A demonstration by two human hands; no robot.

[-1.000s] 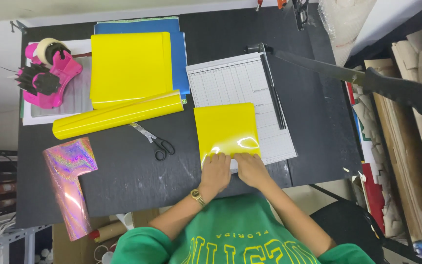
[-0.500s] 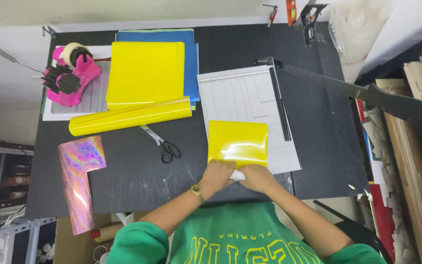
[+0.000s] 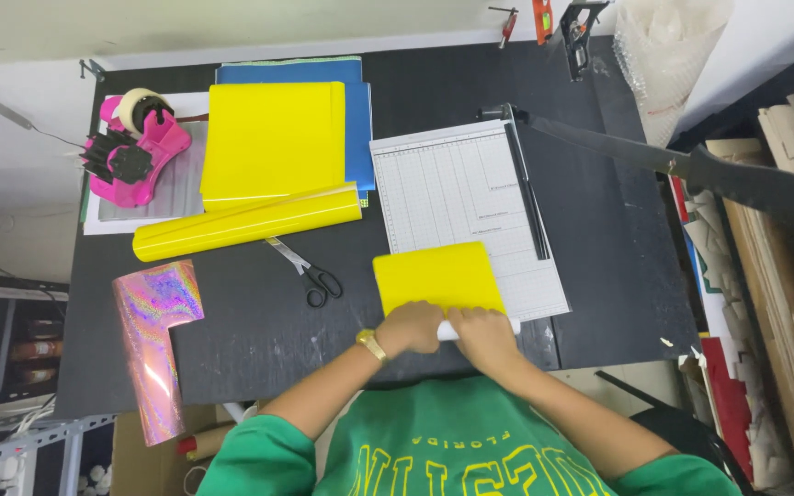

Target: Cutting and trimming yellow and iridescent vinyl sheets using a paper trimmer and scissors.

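- At the far left lies a shiny pink sheet (image 3: 153, 344), partly hanging off the black table (image 3: 259, 340) — it sits well out of our way.
- Behind it a pink tape holder (image 3: 135, 152) rests beside a long yellow roll (image 3: 245, 223) and a stack of yellow sheets (image 3: 273, 142), all near enough to reach.
- Black scissors (image 3: 310, 274) lie closed between the roll and our hands.
- Our left hand (image 3: 413, 328) is curled over the near edge of the small yellow sheet (image 3: 436, 276), pressing it down.
- Our right hand (image 3: 482, 337) grips the same edge just beside it — it looks like both are rolling it tight.
- The sheet rests on the white paper cutter (image 3: 457, 179), whose flat board gives a smooth place to work; its blade arm (image 3: 673, 165) is lifted off to the right.
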